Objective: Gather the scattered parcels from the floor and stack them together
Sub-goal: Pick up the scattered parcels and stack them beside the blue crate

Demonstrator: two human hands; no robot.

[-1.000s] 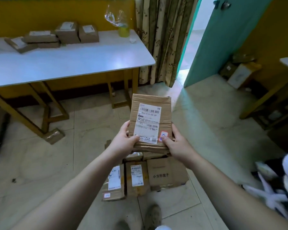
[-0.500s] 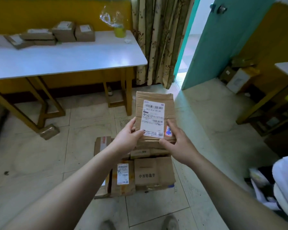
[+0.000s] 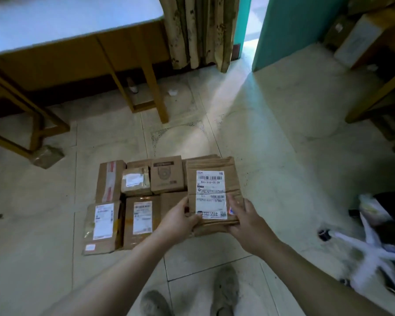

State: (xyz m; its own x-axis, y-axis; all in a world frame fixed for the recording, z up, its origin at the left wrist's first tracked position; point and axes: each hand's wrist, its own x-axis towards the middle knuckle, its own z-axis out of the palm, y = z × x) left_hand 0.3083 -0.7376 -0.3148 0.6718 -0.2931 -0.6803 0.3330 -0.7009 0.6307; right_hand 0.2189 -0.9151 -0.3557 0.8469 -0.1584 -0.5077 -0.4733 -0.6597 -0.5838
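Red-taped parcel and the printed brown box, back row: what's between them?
Head view: a small white-labelled parcel sits between the red-taped parcel and the printed brown box.

Both hands (image 3: 212, 221) have lowered the parcel (image 3: 213, 190) beside the pile (image 3: 137, 201).

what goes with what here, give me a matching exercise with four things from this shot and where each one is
Things
1. labelled flat parcel
2. red-taped parcel
3. brown block
4. curtain

Places
a. hangs between the table and the teal door
b. held by the left hand and right hand
c. on the floor, left end of the far row
d. at the foot of the table's frame

Pairs: 1-b, 2-c, 3-d, 4-a
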